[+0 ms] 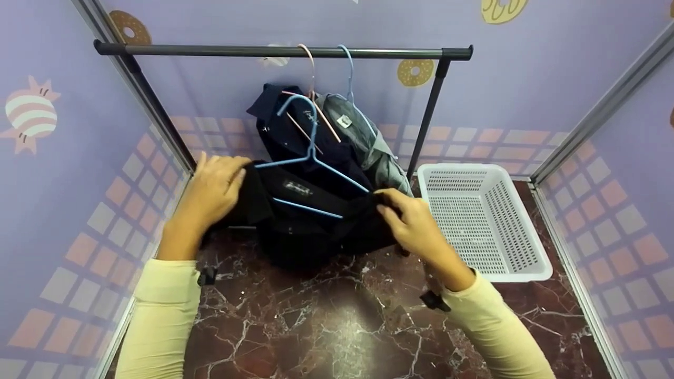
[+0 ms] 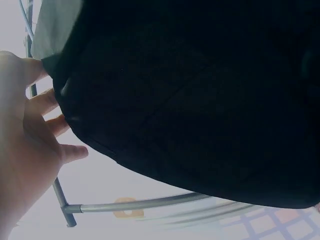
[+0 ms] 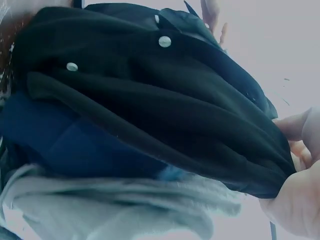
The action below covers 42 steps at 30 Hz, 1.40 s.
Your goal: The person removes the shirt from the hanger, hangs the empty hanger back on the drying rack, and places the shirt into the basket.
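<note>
A black shirt (image 1: 295, 237) hangs on a blue hanger (image 1: 311, 152), whose hook stands up free below the rail. White buttons (image 3: 165, 41) show on its dark cloth in the right wrist view. My left hand (image 1: 213, 181) holds the shirt's left shoulder, with fingertips at the edge of the cloth. At the other shoulder, my right hand (image 1: 413, 221) pinches the fabric between thumb and fingers, close to the hanger's end. The hanger's lower bar crosses the open collar, above the dark front of the shirt.
Behind, a navy shirt (image 1: 274, 126) on a pink hanger (image 1: 310, 68) and a grey-green shirt (image 1: 358, 131) on a blue hanger hang from a dark rail (image 1: 210, 50). A white plastic basket (image 1: 537, 263) stands on the marbled floor (image 1: 316, 326) at the right. Patterned walls enclose the space.
</note>
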Each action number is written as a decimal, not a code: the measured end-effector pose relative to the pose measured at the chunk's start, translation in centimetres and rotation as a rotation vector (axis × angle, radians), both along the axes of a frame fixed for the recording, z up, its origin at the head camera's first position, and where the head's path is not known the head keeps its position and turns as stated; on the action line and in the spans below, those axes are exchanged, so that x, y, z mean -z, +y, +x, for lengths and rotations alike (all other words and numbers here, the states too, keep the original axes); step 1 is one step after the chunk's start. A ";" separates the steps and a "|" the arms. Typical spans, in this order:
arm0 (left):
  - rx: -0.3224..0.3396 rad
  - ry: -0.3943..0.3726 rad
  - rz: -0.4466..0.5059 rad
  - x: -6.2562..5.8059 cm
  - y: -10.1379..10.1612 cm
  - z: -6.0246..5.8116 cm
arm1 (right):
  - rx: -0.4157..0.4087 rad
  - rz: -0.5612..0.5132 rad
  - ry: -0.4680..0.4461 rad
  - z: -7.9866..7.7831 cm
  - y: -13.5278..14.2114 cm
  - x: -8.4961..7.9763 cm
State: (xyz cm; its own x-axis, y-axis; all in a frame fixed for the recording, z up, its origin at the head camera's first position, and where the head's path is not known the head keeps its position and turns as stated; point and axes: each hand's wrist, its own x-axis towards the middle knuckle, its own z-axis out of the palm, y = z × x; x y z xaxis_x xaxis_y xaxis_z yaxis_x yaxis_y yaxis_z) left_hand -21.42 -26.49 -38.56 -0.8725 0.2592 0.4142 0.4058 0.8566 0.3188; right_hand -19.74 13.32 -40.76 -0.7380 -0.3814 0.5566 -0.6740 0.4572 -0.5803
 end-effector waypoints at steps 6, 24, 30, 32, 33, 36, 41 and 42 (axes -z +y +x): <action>0.082 0.056 0.011 0.5 1.8 0.7 | -0.006 0.023 -0.004 0.2 2.7 -0.2; 0.201 0.157 0.031 2.2 7.6 2.6 | -0.081 0.127 0.057 -1.1 10.4 -0.3; 0.224 0.193 0.040 2.8 9.6 3.1 | -0.111 0.160 0.116 -1.3 12.8 -0.3; 0.236 0.199 0.041 3.0 10.3 3.3 | -0.124 0.170 0.137 -1.3 13.6 -0.4; 0.241 0.204 0.039 3.2 10.6 3.4 | -0.129 0.175 0.137 -1.2 13.9 -0.4; 0.257 0.222 0.038 3.5 11.7 3.7 | -0.134 0.189 0.128 -0.9 15.0 -0.5; 0.289 0.251 0.048 3.7 13.4 3.8 | -0.112 0.217 0.082 -0.1 17.0 -0.7; 0.297 0.252 0.047 3.7 13.8 3.8 | -0.107 0.225 0.082 0.0 17.4 -0.8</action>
